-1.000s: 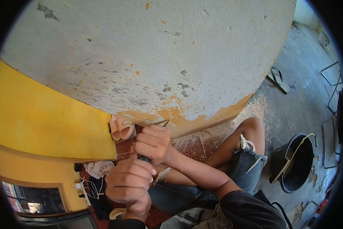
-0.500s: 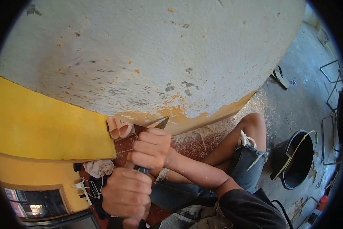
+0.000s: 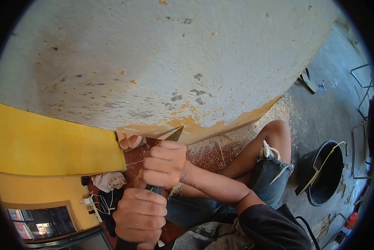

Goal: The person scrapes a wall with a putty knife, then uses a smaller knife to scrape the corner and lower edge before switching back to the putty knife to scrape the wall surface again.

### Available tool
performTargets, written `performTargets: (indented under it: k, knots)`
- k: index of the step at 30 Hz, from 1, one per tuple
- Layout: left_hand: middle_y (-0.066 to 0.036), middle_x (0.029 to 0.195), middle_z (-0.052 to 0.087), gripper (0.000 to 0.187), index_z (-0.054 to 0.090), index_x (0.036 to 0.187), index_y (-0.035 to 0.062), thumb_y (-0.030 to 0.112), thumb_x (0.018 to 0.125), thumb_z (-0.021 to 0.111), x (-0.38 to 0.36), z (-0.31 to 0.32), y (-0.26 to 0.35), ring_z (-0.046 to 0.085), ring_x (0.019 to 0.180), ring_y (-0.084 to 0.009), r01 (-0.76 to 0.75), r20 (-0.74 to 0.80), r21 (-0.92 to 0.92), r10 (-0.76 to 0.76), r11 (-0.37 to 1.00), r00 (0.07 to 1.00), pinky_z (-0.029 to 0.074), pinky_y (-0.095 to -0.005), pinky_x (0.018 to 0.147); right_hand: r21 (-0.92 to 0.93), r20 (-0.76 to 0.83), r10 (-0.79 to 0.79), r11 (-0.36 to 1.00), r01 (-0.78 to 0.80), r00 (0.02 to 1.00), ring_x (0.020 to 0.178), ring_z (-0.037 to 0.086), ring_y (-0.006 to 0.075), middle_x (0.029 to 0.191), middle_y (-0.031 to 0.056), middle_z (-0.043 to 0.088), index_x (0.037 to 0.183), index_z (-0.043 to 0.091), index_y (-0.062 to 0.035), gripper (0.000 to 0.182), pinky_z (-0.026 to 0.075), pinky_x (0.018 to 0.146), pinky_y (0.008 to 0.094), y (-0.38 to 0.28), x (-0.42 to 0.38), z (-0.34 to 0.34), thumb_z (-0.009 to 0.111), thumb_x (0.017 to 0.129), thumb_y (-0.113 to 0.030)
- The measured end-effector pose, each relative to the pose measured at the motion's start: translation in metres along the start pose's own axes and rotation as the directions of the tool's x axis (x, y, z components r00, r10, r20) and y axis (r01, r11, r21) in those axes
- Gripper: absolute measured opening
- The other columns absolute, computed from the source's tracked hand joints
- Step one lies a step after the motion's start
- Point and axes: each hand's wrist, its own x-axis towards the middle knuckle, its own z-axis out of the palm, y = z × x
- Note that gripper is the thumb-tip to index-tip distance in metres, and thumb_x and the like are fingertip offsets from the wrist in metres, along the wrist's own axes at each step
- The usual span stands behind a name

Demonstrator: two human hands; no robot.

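Observation:
Both fists wrap round the dark handle of a scraper point(image 3: 154, 189), one above the other. My right hand point(image 3: 165, 163) grips nearer the blade, while my left hand point(image 3: 140, 214) is closed lower down. A pointed, triangular-looking metal blade point(image 3: 175, 134) sticks out beyond my right hand, its tip at the lower part of the wall point(image 3: 153, 71). Around the tip, the pale grey-white coat is chipped and a band of orange-yellow paint point(image 3: 228, 130) shows. Most of the handle is hidden inside my fingers.
Flakes and dust point(image 3: 201, 156) lie on the red tiles by my bent leg. A black bucket point(image 3: 326, 175) stands to the right, and a flip-flop point(image 3: 308, 82) lies farther back. At the left are pink slippers point(image 3: 128, 141), a bundled cloth point(image 3: 108, 181) and a power strip with cables point(image 3: 93, 207).
The view has tilted or shifted slightly, so the wall marks sit lower and farther left and less of the slippers shows. Both hands keep their grip, with the blade tip against the wall in nearly the same spot.

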Motion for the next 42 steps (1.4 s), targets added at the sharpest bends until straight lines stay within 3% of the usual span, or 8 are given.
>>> performTargets:
  k: [17, 18, 19, 22, 25, 26, 29, 42]
  knots:
    - [-0.002, 0.044, 0.046, 0.041, 0.04, 0.048, 0.0133, 0.016, 0.088, 0.051, 0.01, -0.018, 0.009, 0.046, 0.033, -0.0148, -0.007, 0.096, 0.04, 0.003, 0.999, 0.995, 0.044, -0.0305, 0.038, -0.028, -0.093, -0.126, 0.992, 0.124, 0.988, 0.053, 0.043, 0.0113, 0.064, -0.0054, 0.046, 0.063, 0.05, -0.0147, 0.018, 0.026, 0.046, 0.0281, -0.013, 0.025, 0.008, 0.065, 0.06, -0.024]
    - [-0.003, 0.046, 0.05, 0.038, 0.043, 0.05, 0.0126, 0.016, 0.087, 0.052, -0.006, -0.014, -0.005, 0.049, 0.035, -0.016, 0.035, -0.172, -0.109, -0.053, 0.993, 0.984, 0.045, -0.0319, 0.038, -0.083, -0.079, -0.042, 0.996, 0.035, 0.996, 0.053, 0.044, 0.0111, 0.064, -0.0051, 0.046, 0.063, 0.05, -0.0149, 0.017, 0.026, 0.047, 0.0283, -0.008, 0.016, 0.013, 0.064, 0.059, -0.024]
    - [-0.003, 0.046, 0.05, 0.038, 0.043, 0.05, 0.0126, 0.016, 0.087, 0.052, -0.002, -0.014, -0.006, 0.049, 0.035, -0.016, 0.018, -0.17, -0.112, -0.037, 0.994, 0.985, 0.045, -0.0319, 0.038, -0.147, -0.074, 0.039, 0.988, -0.05, 0.996, 0.052, 0.044, 0.011, 0.064, -0.0049, 0.046, 0.062, 0.05, -0.0151, 0.016, 0.027, 0.047, 0.0285, -0.003, 0.012, 0.014, 0.063, 0.059, -0.024]
    - [-0.004, 0.045, 0.049, 0.04, 0.041, 0.05, 0.0117, 0.016, 0.088, 0.053, 0.009, -0.024, 0.008, 0.048, 0.035, -0.0188, -0.075, 0.108, -0.124, 0.089, 0.989, 0.99, 0.042, -0.0327, 0.037, -0.099, -0.105, -0.031, 0.995, 0.021, 0.994, 0.053, 0.045, 0.0119, 0.063, -0.0045, 0.046, 0.062, 0.049, -0.0166, 0.017, 0.027, 0.047, 0.0293, -0.012, 0.026, 0.009, 0.064, 0.057, -0.025]
    - [-0.003, 0.044, 0.046, 0.042, 0.038, 0.048, 0.0128, 0.016, 0.087, 0.054, 0.006, -0.01, -0.004, 0.047, 0.034, -0.0171, -0.012, -0.133, 0.113, 0.027, 0.994, 0.991, 0.046, -0.0329, 0.038, -0.097, -0.036, -0.103, 0.99, 0.099, 0.994, 0.053, 0.045, 0.0125, 0.062, -0.0047, 0.044, 0.062, 0.048, -0.0172, 0.021, 0.027, 0.047, 0.0302, -0.009, 0.021, 0.009, 0.066, 0.059, -0.026]
    - [-0.005, 0.044, 0.047, 0.045, 0.036, 0.047, 0.0134, 0.016, 0.088, 0.055, 0.016, -0.018, -0.017, 0.049, 0.035, -0.0165, 0.038, -0.095, -0.281, -0.067, 0.959, 0.993, 0.046, -0.033, 0.039, -0.124, -0.055, -0.018, 0.992, 0.011, 0.998, 0.053, 0.044, 0.0121, 0.061, -0.0048, 0.042, 0.062, 0.047, -0.0175, 0.021, 0.027, 0.047, 0.0299, -0.008, 0.02, 0.012, 0.065, 0.058, -0.026]
    - [-0.005, 0.043, 0.045, 0.049, 0.036, 0.048, 0.0133, 0.017, 0.094, 0.051, 0.013, -0.016, 0.0, 0.045, 0.034, -0.0171, -0.119, 0.103, -0.17, 0.138, 0.978, 0.985, 0.041, -0.0323, 0.037, -0.088, -0.117, 0.026, 0.995, -0.036, 0.993, 0.053, 0.043, 0.0123, 0.06, -0.0046, 0.04, 0.062, 0.045, -0.0177, 0.021, 0.027, 0.047, 0.0301, -0.005, 0.01, 0.014, 0.064, 0.056, -0.025]
    - [-0.001, 0.045, 0.046, 0.048, 0.039, 0.047, 0.0098, 0.017, 0.092, 0.052, 0.007, -0.012, -0.014, 0.048, 0.035, -0.017, 0.025, -0.049, -0.187, -0.035, 0.982, 0.998, 0.05, -0.0346, 0.043, -0.096, -0.051, 0.013, 0.995, -0.018, 0.999, 0.054, 0.046, 0.0123, 0.064, -0.0054, 0.046, 0.067, 0.053, -0.0182, 0.017, 0.03, 0.048, 0.0294, -0.002, 0.002, 0.01, 0.066, 0.061, -0.028]
